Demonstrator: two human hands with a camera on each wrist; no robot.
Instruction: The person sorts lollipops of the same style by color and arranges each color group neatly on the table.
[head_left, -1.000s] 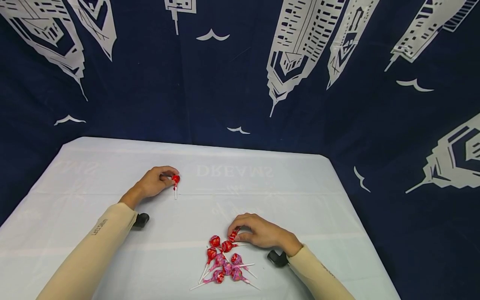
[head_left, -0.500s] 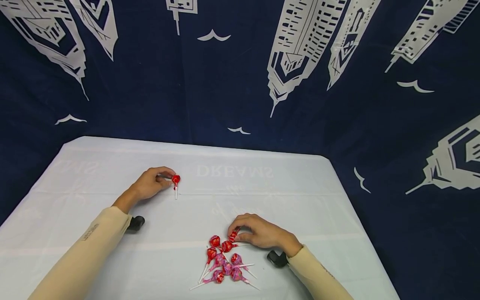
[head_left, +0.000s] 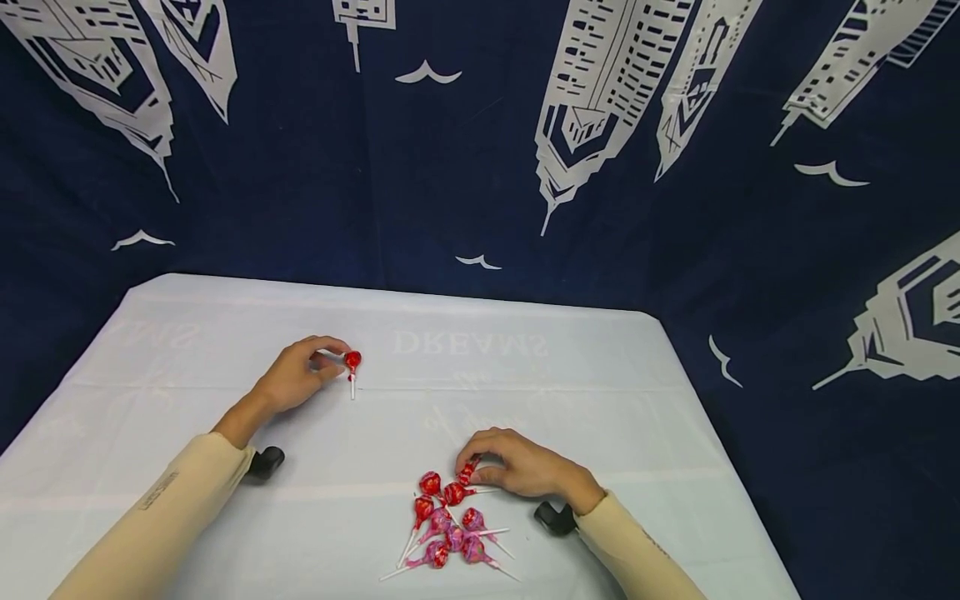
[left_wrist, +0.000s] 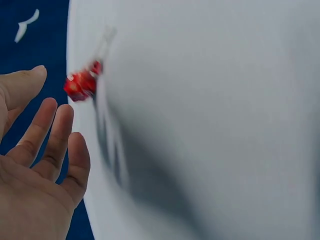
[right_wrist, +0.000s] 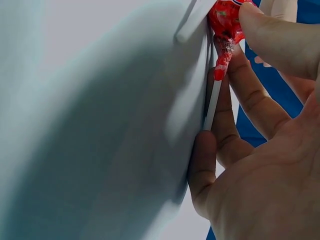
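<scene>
A red lollipop [head_left: 352, 360] lies alone on the white cloth, its stick toward the near edge. My left hand [head_left: 294, 377] is just left of it, fingers apart; in the left wrist view a gap separates the hand [left_wrist: 42, 155] from the red lollipop [left_wrist: 80, 85]. My right hand [head_left: 525, 463] pinches another red lollipop [head_left: 468, 470] at the upper right of a pile. In the right wrist view the thumb of my right hand [right_wrist: 270, 100] presses on the wrapped head of that lollipop [right_wrist: 226, 20], its white stick along the fingers.
The pile holds several red lollipops [head_left: 430, 482] and several pink-purple lollipops [head_left: 473, 547], sticks crossing. White cloth [head_left: 600, 375] covers the table, with a dark blue printed cloth [head_left: 450, 167] behind it. A black device [head_left: 556, 517] sits by the right wrist, another [head_left: 266, 462] by the left.
My left hand has let go of the lone red lollipop and drawn back a little to the left and nearer. The right hand and the pile look unchanged.
</scene>
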